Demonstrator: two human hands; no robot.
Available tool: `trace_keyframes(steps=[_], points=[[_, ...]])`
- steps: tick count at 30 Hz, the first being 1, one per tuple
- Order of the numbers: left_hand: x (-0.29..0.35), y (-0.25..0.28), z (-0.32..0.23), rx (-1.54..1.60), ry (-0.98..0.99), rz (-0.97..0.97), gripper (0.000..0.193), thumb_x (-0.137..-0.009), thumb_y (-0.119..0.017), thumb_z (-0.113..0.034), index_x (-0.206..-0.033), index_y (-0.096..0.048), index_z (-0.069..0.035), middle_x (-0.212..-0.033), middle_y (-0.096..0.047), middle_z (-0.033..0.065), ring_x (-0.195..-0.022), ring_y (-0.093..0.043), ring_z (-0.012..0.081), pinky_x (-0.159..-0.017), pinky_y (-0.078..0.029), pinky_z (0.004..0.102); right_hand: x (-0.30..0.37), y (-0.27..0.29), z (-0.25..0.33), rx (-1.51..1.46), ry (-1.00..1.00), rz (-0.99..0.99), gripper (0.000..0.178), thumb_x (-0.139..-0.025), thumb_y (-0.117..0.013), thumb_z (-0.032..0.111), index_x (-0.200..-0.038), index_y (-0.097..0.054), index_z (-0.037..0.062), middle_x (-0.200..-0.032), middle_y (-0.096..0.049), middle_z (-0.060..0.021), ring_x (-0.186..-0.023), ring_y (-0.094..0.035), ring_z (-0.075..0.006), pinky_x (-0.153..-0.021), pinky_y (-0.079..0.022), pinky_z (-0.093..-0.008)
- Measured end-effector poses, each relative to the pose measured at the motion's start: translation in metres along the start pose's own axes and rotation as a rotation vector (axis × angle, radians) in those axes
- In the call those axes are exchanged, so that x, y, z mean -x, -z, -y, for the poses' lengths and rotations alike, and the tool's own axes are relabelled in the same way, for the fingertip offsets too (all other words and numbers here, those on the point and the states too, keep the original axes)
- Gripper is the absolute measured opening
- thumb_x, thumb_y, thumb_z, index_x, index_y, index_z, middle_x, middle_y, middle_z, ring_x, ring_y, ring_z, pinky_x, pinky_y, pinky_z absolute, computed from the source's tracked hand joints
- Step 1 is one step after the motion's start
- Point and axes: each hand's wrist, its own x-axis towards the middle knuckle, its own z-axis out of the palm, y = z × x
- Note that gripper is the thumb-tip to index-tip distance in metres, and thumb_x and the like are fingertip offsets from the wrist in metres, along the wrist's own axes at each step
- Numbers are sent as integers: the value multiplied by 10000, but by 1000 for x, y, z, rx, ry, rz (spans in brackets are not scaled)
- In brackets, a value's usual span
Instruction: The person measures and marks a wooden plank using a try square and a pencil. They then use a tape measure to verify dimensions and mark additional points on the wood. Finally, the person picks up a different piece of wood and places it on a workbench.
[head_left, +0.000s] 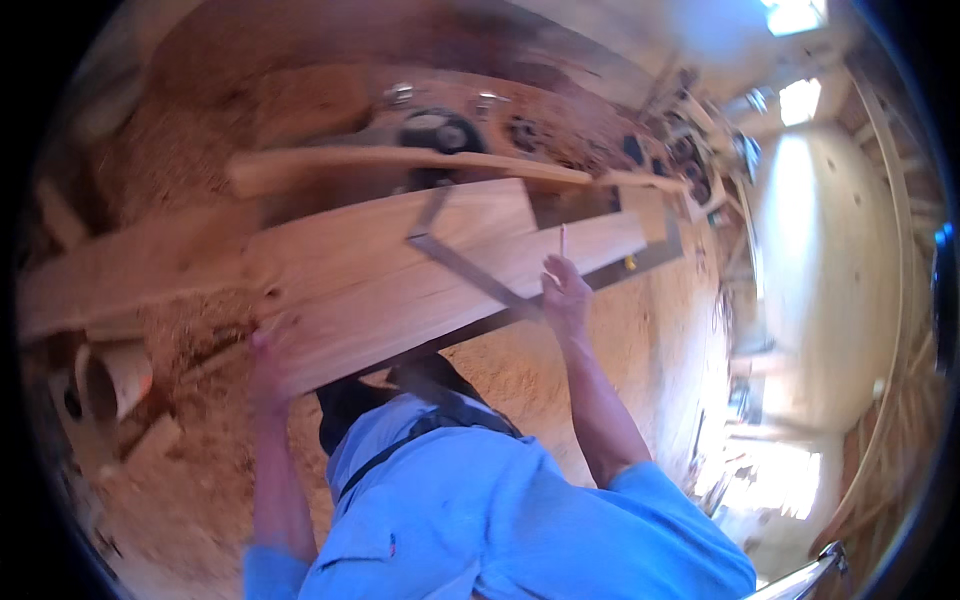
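Note:
A wide, pale wooden board [380,290] lies in front of my body, with a step cut in its far right end. Across it rests an L-shaped metal square [465,267], one arm slanting toward me. My right hand [566,295] is closed on a slim pencil [563,240] that points up, and sits beside the square's near end. Whether it also grips the square, I cannot tell. At the board's left end is my left hand [268,360], touching or very near the edge. Its fingers are blurred.
Behind the board run a long wooden plank [400,160] and a dark round machine part [440,130]. A pale pipe [115,380] lies at the left among sawdust [200,440]. A small yellow object [630,263] is near the board's right end.

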Motion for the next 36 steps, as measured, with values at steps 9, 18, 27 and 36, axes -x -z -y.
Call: trace_keyframes(steps=[9,18,27,36], points=[[-19,-20,-26,-454,75,-193,600,-954,-618,-256,-1469,-406,-32,-1376,-531,80,-1242,-508,183,-1076,-388,322,-43,94,-138,19,-146,-274,347,-828,-601,-4,-1174,-623,6,-1118,-692,-146,-1016,-666,-218,-857,-501,-325],[3,-97,-86,-350,126,-120,524,-948,-610,-213,-1422,-482,-28,-1255,-602,24,-1130,-558,128,-972,-458,279,-158,176,-416,89,-363,-406,438,-674,-714,-2,-1094,-594,32,-986,-587,-67,-946,-583,-213,-803,-496,-341],[-3,-35,-59,-698,81,-764,841,-812,-765,-131,-1511,-321,19,-1437,-485,144,-1238,-528,200,-1023,-446,331,-207,186,-551,472,-186,-73,677,-852,-694,84,-1458,-396,33,-1297,-613,-139,-1156,-595,-246,-1011,-456,-360],[-9,-138,-35,-1437,102,-912,697,-919,-641,-346,-1497,-364,-73,-1422,-456,271,-1260,-524,382,-976,-478,490,-216,205,-541,109,-262,-118,660,-838,-744,246,-1371,-498,-54,-1422,-497,-226,-1260,-534,-307,-1036,-444,-377]])
